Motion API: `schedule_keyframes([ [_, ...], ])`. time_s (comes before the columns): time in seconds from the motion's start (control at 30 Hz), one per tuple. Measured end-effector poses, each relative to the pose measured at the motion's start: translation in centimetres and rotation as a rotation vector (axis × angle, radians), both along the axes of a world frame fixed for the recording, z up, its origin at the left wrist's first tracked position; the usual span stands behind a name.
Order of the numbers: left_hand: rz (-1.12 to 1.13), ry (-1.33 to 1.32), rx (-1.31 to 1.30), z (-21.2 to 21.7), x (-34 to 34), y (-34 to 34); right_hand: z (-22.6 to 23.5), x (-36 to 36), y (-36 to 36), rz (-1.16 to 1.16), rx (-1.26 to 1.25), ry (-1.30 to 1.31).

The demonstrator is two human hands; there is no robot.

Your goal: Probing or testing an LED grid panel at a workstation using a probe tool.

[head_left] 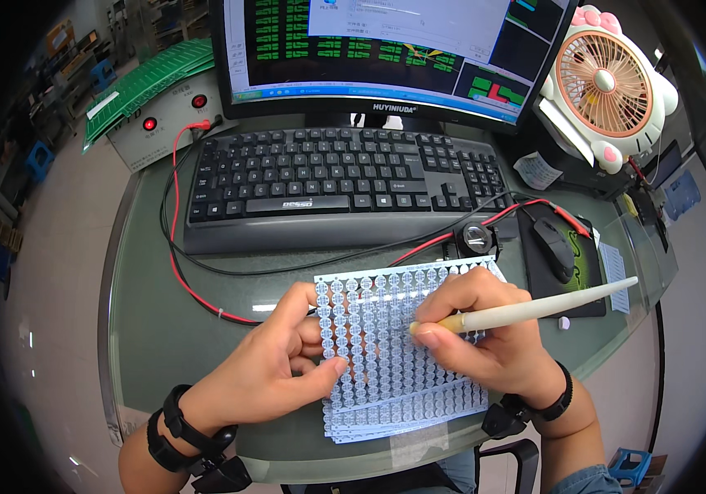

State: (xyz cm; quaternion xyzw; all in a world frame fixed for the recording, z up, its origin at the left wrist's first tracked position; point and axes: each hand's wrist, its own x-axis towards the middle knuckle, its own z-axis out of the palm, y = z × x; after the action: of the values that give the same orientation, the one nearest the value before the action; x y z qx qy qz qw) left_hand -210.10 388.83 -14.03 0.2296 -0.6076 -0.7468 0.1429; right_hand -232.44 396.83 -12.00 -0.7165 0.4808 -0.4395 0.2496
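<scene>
My left hand [274,358] grips the left edge of a white circuit board panel [394,313] covered in rows of small round boards. Its thumb lies on the top face, with the fingers curled behind the edge. Closed around a slim pen-like tool [546,306] is my right hand [489,337], over the panel's right half. The tool has a tapered off-white handle pointing right and a yellowish front end near my fingertips; its working tip cannot be made out. More similar panels [406,416] lie stacked underneath, showing at the near edge.
Beyond the panel sit a black keyboard [344,177] and a lit monitor [377,66]. Red and black leads [175,206] run from a grey box [159,136] topped by green boards [151,82]. To the right are a mouse [554,247], a round lens [477,239] and a fan [604,82].
</scene>
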Motion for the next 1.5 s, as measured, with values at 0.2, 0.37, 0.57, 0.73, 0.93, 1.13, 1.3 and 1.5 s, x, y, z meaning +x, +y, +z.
schedule_keyframes([
  [0.2,0.003,0.018,-0.025,0.12,-0.03,0.07,0.38,-0.26,-0.01,-0.027,-0.128,0.060],
  [0.37,0.014,0.015,-0.038,-0.15,-0.10,0.15,0.07,-0.72,0.00,-0.006,-0.221,0.075],
  [0.57,0.018,-0.008,-0.045,-0.31,-0.02,0.11,0.37,-0.74,0.33,0.037,-0.226,0.184],
  [0.73,0.017,-0.002,-0.067,-0.43,0.03,0.13,0.20,-0.76,0.31,0.006,-0.254,0.134],
  [0.93,0.005,0.017,-0.083,-0.31,0.06,0.16,0.15,-0.64,0.17,-0.018,-0.303,0.135],
  [1.13,0.000,0.019,-0.068,-0.30,0.10,0.12,0.57,-0.62,0.47,-0.051,-0.326,0.184],
  [1.3,0.004,0.009,-0.113,-0.14,-0.04,0.18,0.57,-0.86,0.40,-0.083,-0.366,0.225],
  [1.5,0.015,0.017,-0.083,-0.49,-0.10,0.33,0.21,-0.35,0.41,-0.058,-0.289,0.159],
])
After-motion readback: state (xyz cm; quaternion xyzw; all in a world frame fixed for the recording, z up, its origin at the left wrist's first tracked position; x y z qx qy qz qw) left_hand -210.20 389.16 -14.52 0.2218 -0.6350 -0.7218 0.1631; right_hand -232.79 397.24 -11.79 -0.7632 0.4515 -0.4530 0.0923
